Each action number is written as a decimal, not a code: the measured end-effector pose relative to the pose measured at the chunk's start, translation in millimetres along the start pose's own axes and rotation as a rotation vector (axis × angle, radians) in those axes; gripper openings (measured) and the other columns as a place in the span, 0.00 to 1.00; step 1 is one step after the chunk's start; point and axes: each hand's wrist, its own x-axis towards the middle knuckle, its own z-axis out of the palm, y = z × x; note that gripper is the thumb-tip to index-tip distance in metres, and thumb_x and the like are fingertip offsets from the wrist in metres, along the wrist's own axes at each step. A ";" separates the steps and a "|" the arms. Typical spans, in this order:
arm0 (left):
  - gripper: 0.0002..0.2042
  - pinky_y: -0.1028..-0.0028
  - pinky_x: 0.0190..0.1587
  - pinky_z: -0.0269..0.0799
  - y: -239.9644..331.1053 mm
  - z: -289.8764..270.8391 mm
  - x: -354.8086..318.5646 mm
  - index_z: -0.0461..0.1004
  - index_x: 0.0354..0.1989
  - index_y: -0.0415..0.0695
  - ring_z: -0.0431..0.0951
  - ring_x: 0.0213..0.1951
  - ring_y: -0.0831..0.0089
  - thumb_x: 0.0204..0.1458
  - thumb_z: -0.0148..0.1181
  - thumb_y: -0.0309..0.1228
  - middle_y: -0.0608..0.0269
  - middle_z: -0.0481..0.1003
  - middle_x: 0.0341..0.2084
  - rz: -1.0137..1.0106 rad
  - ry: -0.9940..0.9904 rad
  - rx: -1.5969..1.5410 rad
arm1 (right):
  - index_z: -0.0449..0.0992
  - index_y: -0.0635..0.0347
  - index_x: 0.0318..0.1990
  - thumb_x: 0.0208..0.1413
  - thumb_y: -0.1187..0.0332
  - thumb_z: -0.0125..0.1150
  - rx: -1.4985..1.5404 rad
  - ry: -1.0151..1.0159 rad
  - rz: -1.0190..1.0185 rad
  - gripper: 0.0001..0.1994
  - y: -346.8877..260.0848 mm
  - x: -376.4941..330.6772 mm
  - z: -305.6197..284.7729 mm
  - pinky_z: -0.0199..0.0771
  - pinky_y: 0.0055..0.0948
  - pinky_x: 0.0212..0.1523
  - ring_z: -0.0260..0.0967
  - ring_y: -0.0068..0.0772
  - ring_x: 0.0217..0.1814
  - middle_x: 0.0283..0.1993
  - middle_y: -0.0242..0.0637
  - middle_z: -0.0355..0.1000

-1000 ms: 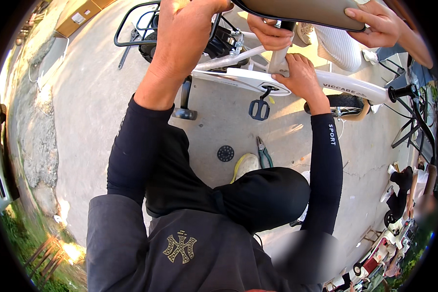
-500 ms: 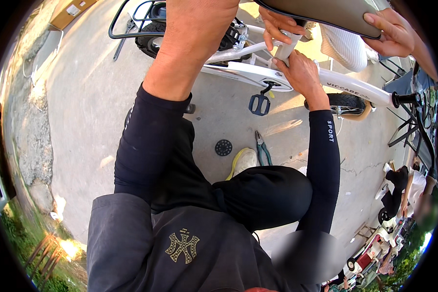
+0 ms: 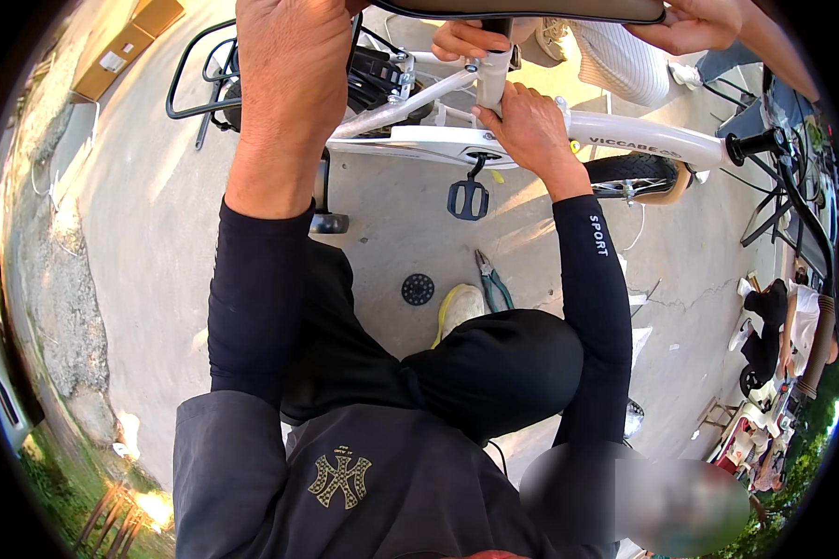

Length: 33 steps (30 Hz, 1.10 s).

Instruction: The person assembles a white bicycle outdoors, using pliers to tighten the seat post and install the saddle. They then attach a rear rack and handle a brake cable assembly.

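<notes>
A white bicycle frame (image 3: pixel 648 138) stands across the far side of the view. My right hand (image 3: pixel 534 133) is wrapped round its seat tube, just below the clamp. Above it a black seat post (image 3: pixel 496 37) carries a brown saddle (image 3: pixel 531 9), partly cut off by the top edge. My left hand (image 3: pixel 294 56) reaches up to the saddle's rear end; its fingers are out of sight. Another person's hand (image 3: pixel 471 39) is at the seat post, and their other hand (image 3: pixel 694 23) holds the saddle's front. A black pedal (image 3: pixel 468 199) hangs below the frame.
Green-handled pliers (image 3: pixel 494 281) and a round black disc with holes (image 3: pixel 418 289) lie on the concrete by my shoe (image 3: pixel 460 307). A small training wheel (image 3: pixel 329 224) is near my left forearm. A cardboard box (image 3: pixel 126 47) is far left; black handlebars (image 3: pixel 792 186) curve at right.
The saddle and post have shifted left and up in view, and the saddle looks more level. My left hand has gone along; my right hand stays on the seat tube. The view has shifted slightly.
</notes>
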 end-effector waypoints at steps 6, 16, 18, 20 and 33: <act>0.22 0.67 0.62 0.70 -12.9 -8.3 1.8 0.67 0.67 0.39 0.72 0.61 0.69 0.70 0.53 0.39 0.58 0.73 0.59 0.026 -0.127 -0.094 | 0.75 0.62 0.36 0.60 0.51 0.64 0.014 0.004 0.021 0.20 -2.4 -2.0 -4.5 0.75 0.47 0.44 0.78 0.52 0.41 0.34 0.46 0.78; 0.27 0.64 0.68 0.63 -12.2 -7.6 1.3 0.58 0.72 0.40 0.66 0.67 0.65 0.72 0.46 0.43 0.55 0.65 0.68 0.018 -0.192 -0.037 | 0.74 0.64 0.37 0.61 0.52 0.63 -0.004 0.086 -0.019 0.20 2.3 -6.2 5.3 0.73 0.47 0.44 0.76 0.51 0.41 0.34 0.47 0.76; 0.27 0.64 0.68 0.63 -16.0 -1.2 -1.4 0.57 0.73 0.41 0.65 0.68 0.64 0.72 0.46 0.44 0.55 0.64 0.68 0.029 -0.134 -0.014 | 0.74 0.64 0.38 0.61 0.52 0.63 -0.002 0.089 -0.020 0.20 1.7 -7.0 6.6 0.73 0.47 0.46 0.76 0.51 0.42 0.35 0.47 0.77; 0.28 0.63 0.69 0.62 -15.3 2.1 -2.3 0.56 0.74 0.41 0.65 0.68 0.64 0.72 0.46 0.44 0.56 0.62 0.69 0.024 -0.125 -0.009 | 0.74 0.64 0.38 0.61 0.52 0.64 -0.013 0.080 -0.005 0.20 2.4 -7.3 6.2 0.72 0.47 0.49 0.76 0.50 0.45 0.36 0.46 0.77; 0.28 0.64 0.52 0.78 -23.5 -28.5 2.1 0.67 0.63 0.41 0.80 0.51 0.68 0.66 0.54 0.52 0.58 0.77 0.52 -0.070 -0.239 0.194 | 0.76 0.61 0.38 0.58 0.51 0.67 0.008 0.140 0.009 0.19 0.4 -8.6 6.5 0.70 0.46 0.49 0.75 0.49 0.47 0.37 0.45 0.76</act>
